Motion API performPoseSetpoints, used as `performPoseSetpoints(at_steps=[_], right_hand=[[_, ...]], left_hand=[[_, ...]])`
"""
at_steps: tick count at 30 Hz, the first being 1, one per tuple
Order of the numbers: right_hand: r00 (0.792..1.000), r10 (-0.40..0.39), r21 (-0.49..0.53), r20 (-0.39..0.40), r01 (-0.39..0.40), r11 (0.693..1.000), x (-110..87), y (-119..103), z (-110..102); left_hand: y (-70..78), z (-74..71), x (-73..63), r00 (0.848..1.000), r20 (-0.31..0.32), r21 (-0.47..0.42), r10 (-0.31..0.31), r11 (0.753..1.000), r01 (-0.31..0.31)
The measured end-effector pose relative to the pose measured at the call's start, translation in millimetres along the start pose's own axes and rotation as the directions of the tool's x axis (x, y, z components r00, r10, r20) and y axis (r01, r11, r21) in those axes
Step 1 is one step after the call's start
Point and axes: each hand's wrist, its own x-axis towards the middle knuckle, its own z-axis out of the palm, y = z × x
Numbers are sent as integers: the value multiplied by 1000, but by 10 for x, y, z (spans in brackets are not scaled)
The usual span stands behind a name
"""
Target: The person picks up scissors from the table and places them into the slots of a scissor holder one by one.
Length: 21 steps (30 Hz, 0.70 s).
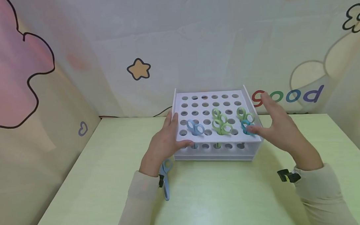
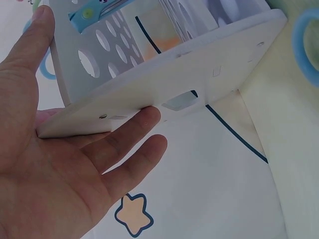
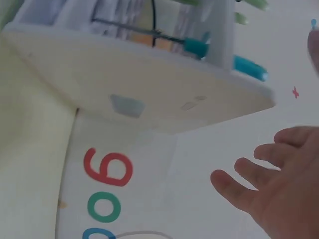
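Observation:
A white rack (image 1: 210, 140) with rows of round holes stands on the table. My left hand (image 1: 161, 144) grips its left side, thumb at the front top edge and fingers along the outer side panel. Several scissors stand in the holes, handles up: a light blue pair (image 1: 195, 128) at the left, green pairs (image 1: 219, 124) in the middle, and at the right another green pair (image 1: 245, 116) beside teal scissors (image 1: 243, 125). My right hand (image 1: 283, 130) is spread by the rack's right side; in the right wrist view its fingers are apart from the side panel (image 3: 159, 94).
Blue scissors (image 1: 166, 187) lie on the pale green table (image 1: 212, 197), partly behind my left wrist. Behind the rack rises a printed cloth backdrop (image 1: 190, 59) with a star and coloured letters. A thin dark cord (image 1: 162, 111) runs along the table's back edge.

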Motion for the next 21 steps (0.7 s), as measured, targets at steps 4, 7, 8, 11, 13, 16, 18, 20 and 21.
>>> performPoseSetpoints(at_steps=[4, 7, 8, 11, 13, 16, 18, 20, 21], right_hand=[[996, -17, 8, 83, 16, 1000, -6, 115, 80], [994, -14, -18, 111, 16, 1000, 5, 181, 122], [993, -10, -27, 121, 14, 1000, 7, 204, 133], [989, 12, -55, 147, -4, 998, 20, 258, 154], [987, 26, -54, 160, -18, 998, 26, 280, 167], [984, 37, -42, 172, -30, 999, 32, 297, 180], [985, 29, -26, 172, -25, 999, 33, 304, 191], [985, 21, -21, 173, -17, 1000, 37, 308, 203], [984, 17, -18, 175, -14, 1000, 40, 309, 211]], left_hand=[[8, -5, -4, 1000, 2, 2, -4, 1000, 4], [4, -1, -5, 1000, -1, 5, -5, 1000, 5], [0, 2, -6, 1000, -2, 3, -3, 1000, 3], [-5, 10, -6, 1000, -6, 3, -1, 1000, 1], [-5, 9, -11, 1000, -8, 1, 0, 1000, 0], [-5, 8, -17, 1000, -10, -1, 0, 1000, 0], [-7, 8, -19, 1000, -11, -1, 1, 1000, -1], [-12, 9, -19, 1000, -12, 1, 3, 1000, -3], [-15, 9, -20, 1000, -12, 1, 3, 1000, -3]])
